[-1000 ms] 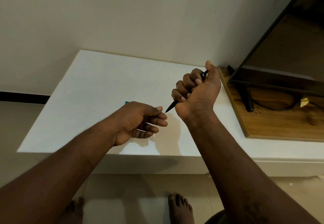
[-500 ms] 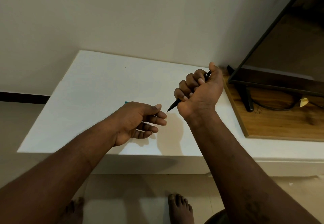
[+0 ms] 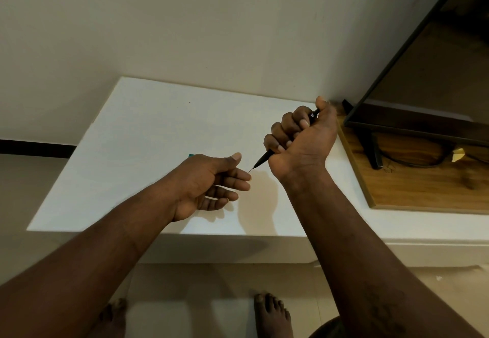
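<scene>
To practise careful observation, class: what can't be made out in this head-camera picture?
Head view:
- Pen barrel: hidden in the fist of the right hand.
- Teal thing: mostly behind the left hand.
- Screen: cut off by the right edge.
- Yellow scrap under the screen: too small to identify.

Left hand and right hand bare, short nails; forearms bare, faint dark marks on right one; feet bare.

Television crowds the right hand; white ledge lies open leftward.
</scene>
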### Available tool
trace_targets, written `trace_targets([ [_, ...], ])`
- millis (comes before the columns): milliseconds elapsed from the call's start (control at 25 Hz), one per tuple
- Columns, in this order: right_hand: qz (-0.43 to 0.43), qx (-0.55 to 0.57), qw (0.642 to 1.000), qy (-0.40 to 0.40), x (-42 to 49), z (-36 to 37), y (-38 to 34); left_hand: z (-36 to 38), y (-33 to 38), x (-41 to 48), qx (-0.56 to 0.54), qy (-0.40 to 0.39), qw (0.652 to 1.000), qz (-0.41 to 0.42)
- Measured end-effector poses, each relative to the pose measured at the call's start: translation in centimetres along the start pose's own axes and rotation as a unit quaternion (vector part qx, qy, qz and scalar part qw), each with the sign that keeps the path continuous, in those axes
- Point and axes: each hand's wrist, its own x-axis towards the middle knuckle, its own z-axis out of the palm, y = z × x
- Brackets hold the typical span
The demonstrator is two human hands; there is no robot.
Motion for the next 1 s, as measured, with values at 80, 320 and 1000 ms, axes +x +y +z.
trace_targets([
  [80,-0.001,-0.001,1.000,0.001,0.02,0.01,0.01,0.00,0.00,0.00,0.001,-0.001,1.000,-0.001],
  [320,0.004,-0.001,1.000,0.002,0.07,0.01,-0.02,-0.08,-0.05,0.02,0.000,0.000,1.000,-0.001],
  [1000,0.004,-0.005,1.000,-0.002,0.03,0.06,0.06,-0.11,-0.02,0.13,0.002,0.001,1.000,0.002],
])
